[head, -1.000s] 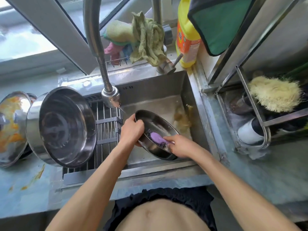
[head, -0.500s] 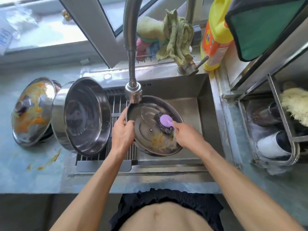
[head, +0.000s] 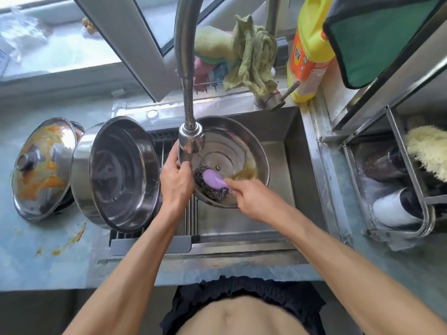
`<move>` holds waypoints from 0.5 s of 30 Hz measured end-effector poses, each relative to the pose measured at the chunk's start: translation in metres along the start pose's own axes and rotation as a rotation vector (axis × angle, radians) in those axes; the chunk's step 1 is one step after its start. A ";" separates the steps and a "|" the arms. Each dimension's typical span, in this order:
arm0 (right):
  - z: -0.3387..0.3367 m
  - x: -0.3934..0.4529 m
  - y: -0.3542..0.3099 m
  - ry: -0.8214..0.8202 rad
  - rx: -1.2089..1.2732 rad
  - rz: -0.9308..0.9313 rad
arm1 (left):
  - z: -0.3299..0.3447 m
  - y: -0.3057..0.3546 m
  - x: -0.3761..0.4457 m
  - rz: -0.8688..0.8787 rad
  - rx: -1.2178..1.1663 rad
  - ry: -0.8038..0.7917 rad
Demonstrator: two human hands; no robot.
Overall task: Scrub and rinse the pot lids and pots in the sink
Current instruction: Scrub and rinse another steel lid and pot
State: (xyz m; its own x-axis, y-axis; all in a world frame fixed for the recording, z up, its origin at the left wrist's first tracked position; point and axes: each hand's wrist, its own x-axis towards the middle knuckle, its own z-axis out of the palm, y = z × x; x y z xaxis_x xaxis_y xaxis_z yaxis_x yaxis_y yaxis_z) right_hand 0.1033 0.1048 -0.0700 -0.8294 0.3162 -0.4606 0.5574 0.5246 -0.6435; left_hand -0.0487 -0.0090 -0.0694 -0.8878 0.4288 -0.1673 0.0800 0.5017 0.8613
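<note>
Over the sink, near edge first: my left hand grips the left rim of the pot lid, thumb and fingers curled round the edge, lid tilted with its underside facing me. My right hand holds the purple handle of the scrubber, fingers closed on it; the steel-wool pad is pressed against the lower inside of the lid. Brownish residue sits on the lid's lower right inner face. Faucet head hangs directly above the lid's upper left part; a thin stream falls from it onto the lid. Left of the lid, a steel pot rests tilted on the drain rack, opening toward me. Further left, on the counter, a second lid smeared with orange residue leans against something behind it; orange smears on the counter nearby. Behind the sink: green cloth draped near the tap, yellow detergent bottle just to its right.
</note>
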 end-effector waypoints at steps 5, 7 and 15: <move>-0.007 0.003 0.016 0.011 -0.060 0.122 | 0.004 0.001 -0.003 0.016 -0.013 0.023; 0.007 -0.009 -0.003 -0.044 0.051 0.012 | 0.008 -0.002 -0.003 -0.005 -0.017 0.039; -0.004 -0.006 0.011 -0.053 -0.038 0.106 | 0.007 0.004 -0.011 0.018 0.017 0.068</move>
State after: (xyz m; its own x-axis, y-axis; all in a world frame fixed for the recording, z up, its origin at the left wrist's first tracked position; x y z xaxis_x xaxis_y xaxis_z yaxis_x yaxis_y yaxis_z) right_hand 0.1141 0.1119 -0.0726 -0.7622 0.3297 -0.5571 0.6391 0.5206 -0.5662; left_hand -0.0357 -0.0064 -0.0673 -0.9150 0.3856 -0.1183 0.1034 0.5078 0.8553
